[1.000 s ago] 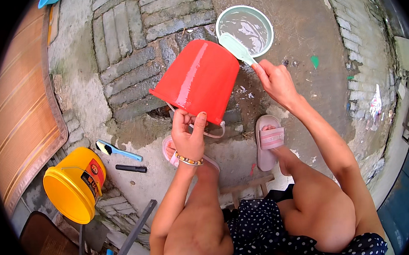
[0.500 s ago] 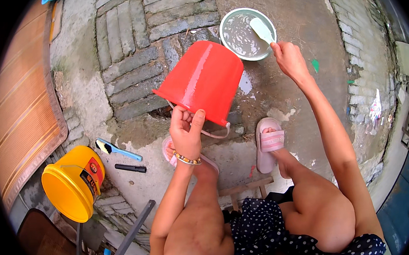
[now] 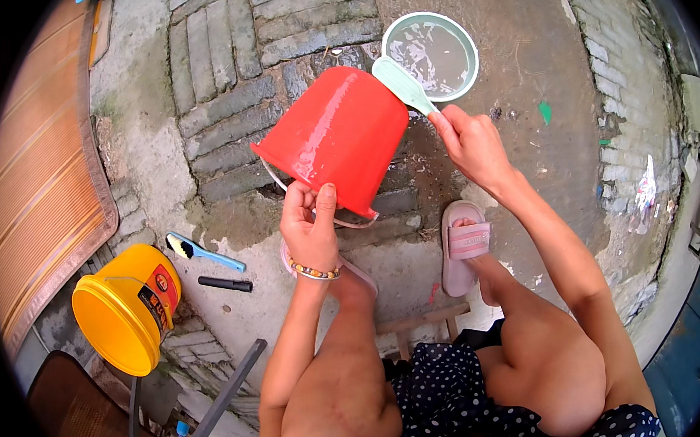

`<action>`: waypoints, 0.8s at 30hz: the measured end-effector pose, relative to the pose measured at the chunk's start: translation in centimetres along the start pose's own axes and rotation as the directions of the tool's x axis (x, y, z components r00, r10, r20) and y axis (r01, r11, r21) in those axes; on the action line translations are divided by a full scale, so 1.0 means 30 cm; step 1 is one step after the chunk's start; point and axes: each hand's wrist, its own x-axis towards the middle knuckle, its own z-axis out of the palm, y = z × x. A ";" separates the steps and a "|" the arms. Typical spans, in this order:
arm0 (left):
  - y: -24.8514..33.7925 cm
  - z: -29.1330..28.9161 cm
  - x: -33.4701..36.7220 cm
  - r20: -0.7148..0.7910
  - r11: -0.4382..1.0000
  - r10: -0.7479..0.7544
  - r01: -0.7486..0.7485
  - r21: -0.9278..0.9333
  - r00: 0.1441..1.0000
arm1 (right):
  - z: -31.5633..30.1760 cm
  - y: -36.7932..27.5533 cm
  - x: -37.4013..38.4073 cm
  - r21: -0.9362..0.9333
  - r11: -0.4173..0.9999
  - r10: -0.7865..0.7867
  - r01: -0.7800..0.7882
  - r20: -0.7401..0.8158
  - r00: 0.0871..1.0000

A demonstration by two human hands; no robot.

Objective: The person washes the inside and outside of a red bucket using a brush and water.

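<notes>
My left hand [image 3: 309,216] grips the rim of a wet red bucket [image 3: 342,134], tilted with its bottom facing up and away. The bucket's inside is hidden, and its pale handle hangs by the rim. In my right hand [image 3: 476,146] is the handle of a pale green brush [image 3: 399,83] with a flat oval head. Its head lies against or right beside the bucket's upper right side; the bristles are turned out of sight. Just behind it stands a pale green basin [image 3: 473,64] holding cloudy water.
To the left, a yellow bucket [image 3: 117,324] stands near a blue-handled brush [image 3: 206,253] and a black rod-shaped object [image 3: 225,284]. A brown mat [image 3: 47,175] covers the far left. Wet brick and concrete paving [image 3: 517,60] lies beyond my pink slippers [image 3: 456,268].
My right hand has brought the brush from over the basin, left and nearer, to the bucket's side. The red bucket has shifted slightly left in my left hand.
</notes>
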 end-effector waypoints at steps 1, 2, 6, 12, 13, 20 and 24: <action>-0.020 -0.018 -0.010 0.041 0.998 0.027 -0.029 0.052 0.999 | -0.003 -0.013 -0.013 0.050 0.996 -0.073 0.073 -0.015 0.997; -0.044 -0.044 -0.026 0.076 0.993 0.042 -0.050 0.106 0.996 | 0.011 -0.063 -0.049 0.103 0.984 -0.141 0.143 -0.023 0.990; -0.056 -0.042 -0.057 0.120 0.992 0.005 -0.021 0.128 0.993 | 0.042 -0.111 -0.102 0.049 0.965 -0.261 0.258 0.072 0.963; -0.026 0.006 -0.066 0.134 0.991 0.032 -0.049 0.128 0.991 | 0.008 -0.063 -0.069 0.071 0.983 -0.170 0.168 0.022 0.985; -0.019 0.007 -0.070 0.130 0.996 0.009 -0.020 0.086 0.992 | 0.028 -0.116 -0.128 0.088 0.964 -0.259 0.252 0.080 0.962; -0.070 -0.013 -0.057 0.204 0.941 0.133 -0.188 0.282 0.970 | -0.031 0.017 0.014 0.015 1.000 -0.007 0.007 -0.014 1.000; -0.042 -0.021 -0.081 0.231 0.985 -0.102 0.066 0.157 0.968 | 0.028 -0.161 -0.169 0.110 0.945 -0.325 0.306 0.256 0.910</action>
